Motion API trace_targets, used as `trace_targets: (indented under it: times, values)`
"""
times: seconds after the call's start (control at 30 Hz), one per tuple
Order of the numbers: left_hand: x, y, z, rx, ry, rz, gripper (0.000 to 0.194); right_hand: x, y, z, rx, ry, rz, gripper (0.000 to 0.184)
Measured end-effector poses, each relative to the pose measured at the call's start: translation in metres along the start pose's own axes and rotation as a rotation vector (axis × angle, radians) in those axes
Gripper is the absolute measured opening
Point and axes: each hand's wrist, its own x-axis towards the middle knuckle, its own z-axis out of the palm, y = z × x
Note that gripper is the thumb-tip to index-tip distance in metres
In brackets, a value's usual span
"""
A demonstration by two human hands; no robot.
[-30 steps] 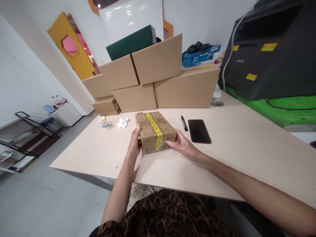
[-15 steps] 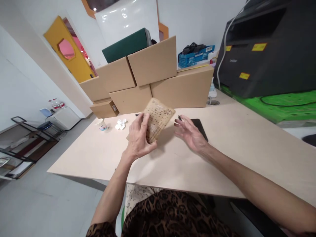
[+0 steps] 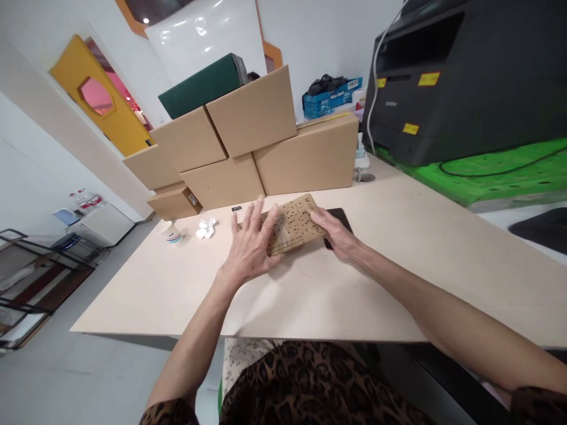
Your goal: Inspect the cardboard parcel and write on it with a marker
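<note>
A small flat brown cardboard box (image 3: 295, 221) with dark printed marks is tilted a little above the table, between my two hands. My right hand (image 3: 334, 230) grips its right end, thumb on top and the other fingers hidden beneath. At the left end, my left hand (image 3: 254, 242) lies with its fingers spread, the thumb by the near edge. A black flat tablet-like thing (image 3: 341, 218) on the table is partly covered by my right hand and the box.
Large cardboard boxes (image 3: 305, 162) are stacked along the back, with a green box (image 3: 204, 85) on top. A paper cup (image 3: 170, 233), crumpled white tissue (image 3: 206, 228) and a small black object (image 3: 237, 208) sit on the left. A black printer (image 3: 425, 100) stands at right.
The box has swung from a steep tilt to a flatter, lower position. My right hand has closed on its right end, and my left fingers have spread. The view has shifted slightly right.
</note>
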Motion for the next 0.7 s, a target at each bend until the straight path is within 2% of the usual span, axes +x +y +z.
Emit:
trace_targets:
  times: [0.1, 0.17, 0.3, 0.47, 0.7]
  values:
    - [-0.014, -0.022, 0.010, -0.002, 0.136, -0.135, 0.126, -0.001, 0.007, 0.005, -0.059, -0.032, 0.019, 0.054]
    - [-0.025, -0.035, 0.014, -0.002, 0.178, -0.131, 0.133, -0.003, 0.011, 0.008, -0.083, -0.049, 0.027, 0.055]
    - [-0.046, -0.056, 0.014, -0.053, 0.127, -0.068, 0.140, -0.006, 0.017, 0.011, -0.072, -0.079, 0.030, 0.057]
    - [-0.064, -0.076, 0.019, -0.115, 0.059, -0.015, 0.143, -0.002, 0.024, 0.007, -0.056, -0.021, 0.010, 0.061]
    - [-0.061, -0.087, 0.037, -0.138, 0.118, 0.067, 0.134, 0.007, 0.034, 0.002, -0.160, 0.058, -0.038, 0.065]
